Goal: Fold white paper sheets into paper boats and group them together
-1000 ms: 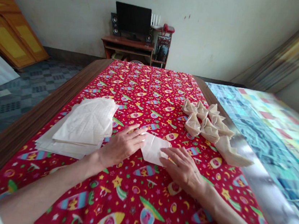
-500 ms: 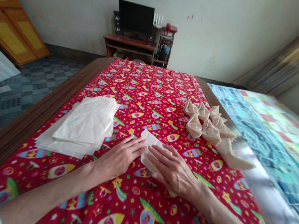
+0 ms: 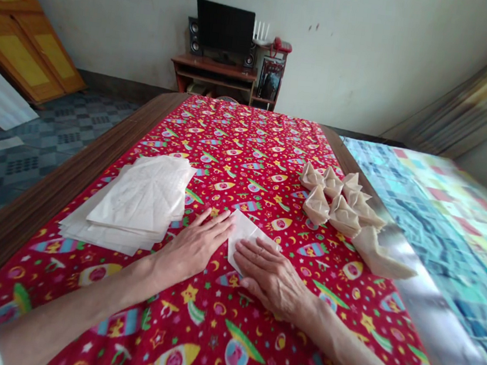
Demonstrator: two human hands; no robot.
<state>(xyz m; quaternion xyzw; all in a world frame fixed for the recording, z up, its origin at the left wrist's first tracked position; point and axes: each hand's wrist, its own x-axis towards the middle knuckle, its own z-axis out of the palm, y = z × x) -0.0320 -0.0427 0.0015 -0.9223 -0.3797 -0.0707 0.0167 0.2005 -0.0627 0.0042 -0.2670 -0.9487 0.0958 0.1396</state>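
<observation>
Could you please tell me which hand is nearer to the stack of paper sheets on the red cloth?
The left hand is nearer, lying just to the right of the stack. The right hand rests farther right, on a separate folded paper sheet.

Tablecloth (image 3: 231, 139) is red, printed with multicoloured rockets, yellow stars and crescents. Folded paper sheet (image 3: 248, 236) and stacked paper sheets (image 3: 140, 193) are off-white, the stack faintly ruled in grey; folded paper boats (image 3: 340, 206) are beige. Bedspread (image 3: 442, 230) shows mottled teal and pastel patchwork squares; floor tiles (image 3: 52, 147) carry a grey-blue checked pattern; wooden cabinet doors (image 3: 19, 57) are orange-brown with yellow panels.
</observation>
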